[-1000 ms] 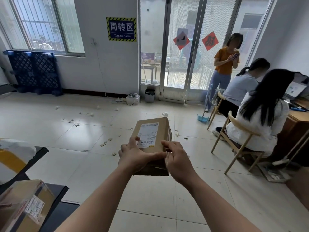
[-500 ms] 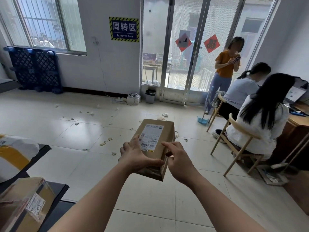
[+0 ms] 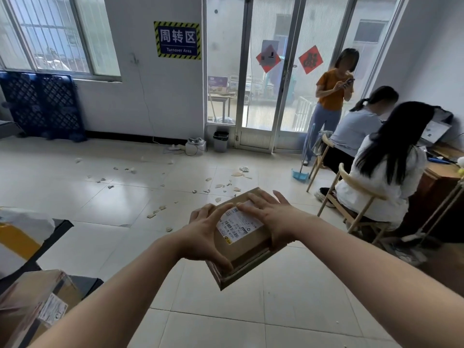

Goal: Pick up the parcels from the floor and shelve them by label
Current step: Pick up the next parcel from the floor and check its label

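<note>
Both hands hold the box (image 3: 247, 246): my left hand (image 3: 203, 234) grips its 9 o'clock side, my right hand (image 3: 273, 217) presses flat at 2 o'clock.

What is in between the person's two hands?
In the head view, a brown cardboard parcel with a white label sits between the left hand and right hand, both touching it.

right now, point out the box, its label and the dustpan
box (image 3: 247, 248), head view, bare brown top face
label (image 3: 238, 226), head view, middle of the white sticker
dustpan (image 3: 300, 175), head view, blue pan on the floor
</note>
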`<action>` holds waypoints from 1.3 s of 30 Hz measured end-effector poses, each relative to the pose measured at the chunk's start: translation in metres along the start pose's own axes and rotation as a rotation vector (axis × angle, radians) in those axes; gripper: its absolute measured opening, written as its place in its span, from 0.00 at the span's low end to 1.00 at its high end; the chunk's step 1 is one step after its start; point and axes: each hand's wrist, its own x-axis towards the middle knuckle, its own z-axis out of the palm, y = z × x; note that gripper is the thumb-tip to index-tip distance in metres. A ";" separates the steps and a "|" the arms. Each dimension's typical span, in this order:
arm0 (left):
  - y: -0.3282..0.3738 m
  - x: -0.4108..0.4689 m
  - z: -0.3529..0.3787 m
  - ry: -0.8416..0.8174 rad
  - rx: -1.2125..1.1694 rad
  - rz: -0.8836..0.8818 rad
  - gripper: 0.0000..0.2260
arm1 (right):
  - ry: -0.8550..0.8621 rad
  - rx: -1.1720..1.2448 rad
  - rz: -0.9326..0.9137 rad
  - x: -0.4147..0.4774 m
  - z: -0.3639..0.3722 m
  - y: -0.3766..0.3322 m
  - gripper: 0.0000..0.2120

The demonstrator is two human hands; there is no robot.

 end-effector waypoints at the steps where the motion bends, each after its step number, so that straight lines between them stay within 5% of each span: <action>1: 0.001 0.000 -0.002 -0.015 0.021 0.012 0.59 | -0.019 0.002 -0.004 0.001 0.001 0.001 0.60; 11: 0.005 -0.007 -0.013 -0.141 0.184 0.061 0.61 | -0.100 0.023 -0.031 -0.001 0.003 0.010 0.70; 17: 0.006 -0.005 -0.012 -0.157 0.233 0.093 0.59 | -0.033 0.083 -0.044 -0.018 0.006 0.003 0.64; 21: -0.001 -0.005 -0.008 -0.029 0.235 0.058 0.51 | 0.030 0.129 0.056 -0.021 0.015 0.010 0.59; 27: 0.007 -0.001 0.028 0.330 -0.105 -0.043 0.28 | 0.049 0.287 0.280 -0.019 0.024 0.014 0.59; 39: 0.031 0.007 0.050 0.331 -0.640 -0.173 0.32 | 0.064 0.441 0.429 -0.012 0.024 -0.006 0.59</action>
